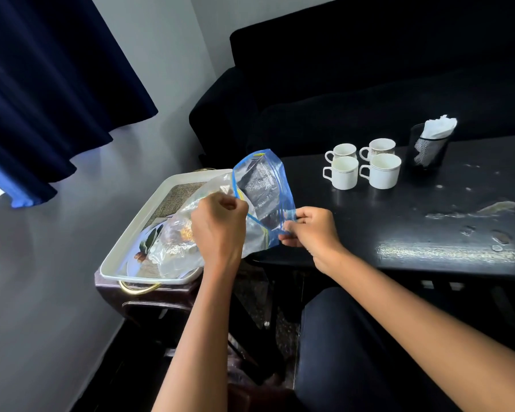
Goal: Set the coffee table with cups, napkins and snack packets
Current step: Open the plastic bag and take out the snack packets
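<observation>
A clear zip bag [260,185] with a blue top edge hangs between my hands, above the gap between tray and table. My left hand [219,224] grips one side of its mouth in a curled fist. My right hand [308,228] pinches the other blue edge. The bag's lower part with snack pieces [180,233] lies in the white tray [122,242]. Several white cups [361,163] stand grouped on the black coffee table [428,209]. White napkins [439,127] stick out of a black mesh holder [428,150] behind them.
The tray with a gold handle [139,288] sits on a dark side stool [149,298] left of the table. A black sofa [369,69] runs behind the table. Dark curtains [42,84] hang at the left. My knee [354,337] is under the table's front edge.
</observation>
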The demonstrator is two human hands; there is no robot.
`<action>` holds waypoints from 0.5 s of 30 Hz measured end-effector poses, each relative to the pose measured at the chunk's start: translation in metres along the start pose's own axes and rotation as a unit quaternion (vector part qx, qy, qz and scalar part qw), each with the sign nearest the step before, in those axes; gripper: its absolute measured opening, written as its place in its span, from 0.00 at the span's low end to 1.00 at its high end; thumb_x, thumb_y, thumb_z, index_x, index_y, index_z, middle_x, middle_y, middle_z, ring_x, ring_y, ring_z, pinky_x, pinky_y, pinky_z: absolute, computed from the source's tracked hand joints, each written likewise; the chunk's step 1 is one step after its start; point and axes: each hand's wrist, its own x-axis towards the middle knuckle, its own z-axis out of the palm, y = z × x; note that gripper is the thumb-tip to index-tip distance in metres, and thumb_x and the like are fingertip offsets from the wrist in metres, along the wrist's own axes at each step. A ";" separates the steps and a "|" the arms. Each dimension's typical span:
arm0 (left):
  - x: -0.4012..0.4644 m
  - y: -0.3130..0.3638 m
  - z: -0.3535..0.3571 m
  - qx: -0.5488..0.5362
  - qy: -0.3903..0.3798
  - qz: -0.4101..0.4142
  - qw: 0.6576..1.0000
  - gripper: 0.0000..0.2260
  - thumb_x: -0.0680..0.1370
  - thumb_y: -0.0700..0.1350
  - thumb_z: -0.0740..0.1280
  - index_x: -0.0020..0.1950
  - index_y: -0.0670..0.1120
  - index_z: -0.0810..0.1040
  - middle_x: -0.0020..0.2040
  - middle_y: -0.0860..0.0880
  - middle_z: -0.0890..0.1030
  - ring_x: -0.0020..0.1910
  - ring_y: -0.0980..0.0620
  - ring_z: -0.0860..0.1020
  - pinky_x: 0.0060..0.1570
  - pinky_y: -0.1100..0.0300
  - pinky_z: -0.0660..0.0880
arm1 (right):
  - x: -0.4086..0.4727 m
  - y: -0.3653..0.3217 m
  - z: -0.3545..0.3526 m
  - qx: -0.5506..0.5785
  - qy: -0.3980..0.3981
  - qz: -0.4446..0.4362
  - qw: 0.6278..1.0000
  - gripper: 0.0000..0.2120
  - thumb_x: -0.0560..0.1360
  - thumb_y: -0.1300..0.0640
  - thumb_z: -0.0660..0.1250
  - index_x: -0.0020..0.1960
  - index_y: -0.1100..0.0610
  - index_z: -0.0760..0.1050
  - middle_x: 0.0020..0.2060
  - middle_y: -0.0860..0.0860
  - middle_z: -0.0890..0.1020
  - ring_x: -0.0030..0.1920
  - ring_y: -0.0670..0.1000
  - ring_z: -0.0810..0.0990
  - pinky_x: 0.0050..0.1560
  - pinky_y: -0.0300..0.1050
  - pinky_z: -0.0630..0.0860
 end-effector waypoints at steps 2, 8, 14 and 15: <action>0.001 0.000 -0.001 -0.009 0.026 0.006 1.000 0.06 0.71 0.43 0.65 0.37 0.45 0.80 0.32 0.49 0.82 0.35 0.48 0.82 0.37 0.60 0.76 | 0.001 0.005 -0.004 -0.007 0.009 0.013 1.000 0.06 0.74 0.70 0.65 0.44 0.61 0.77 0.34 0.56 0.81 0.30 0.50 0.82 0.32 0.39 0.80; 0.000 0.002 0.003 -0.005 0.064 0.027 0.998 0.05 0.72 0.46 0.66 0.36 0.50 0.78 0.29 0.56 0.77 0.31 0.56 0.75 0.29 0.70 0.65 | -0.006 0.006 -0.007 0.021 0.017 0.046 0.999 0.03 0.75 0.65 0.65 0.48 0.64 0.76 0.37 0.59 0.81 0.31 0.53 0.82 0.32 0.42 0.81; -0.002 0.003 0.004 0.000 0.068 0.035 0.997 0.05 0.73 0.48 0.66 0.37 0.50 0.78 0.30 0.57 0.76 0.32 0.56 0.74 0.31 0.63 0.64 | -0.034 -0.011 0.001 0.070 -0.096 0.105 0.987 0.15 0.72 0.55 0.71 0.52 0.64 0.73 0.31 0.57 0.79 0.24 0.53 0.80 0.25 0.41 0.78; -0.003 0.004 0.004 0.003 0.071 0.033 0.997 0.06 0.73 0.48 0.66 0.37 0.50 0.78 0.30 0.57 0.75 0.33 0.55 0.75 0.33 0.62 0.64 | -0.038 -0.013 0.003 0.077 -0.110 0.110 0.985 0.14 0.73 0.58 0.70 0.53 0.65 0.73 0.29 0.57 0.79 0.23 0.53 0.80 0.24 0.40 0.78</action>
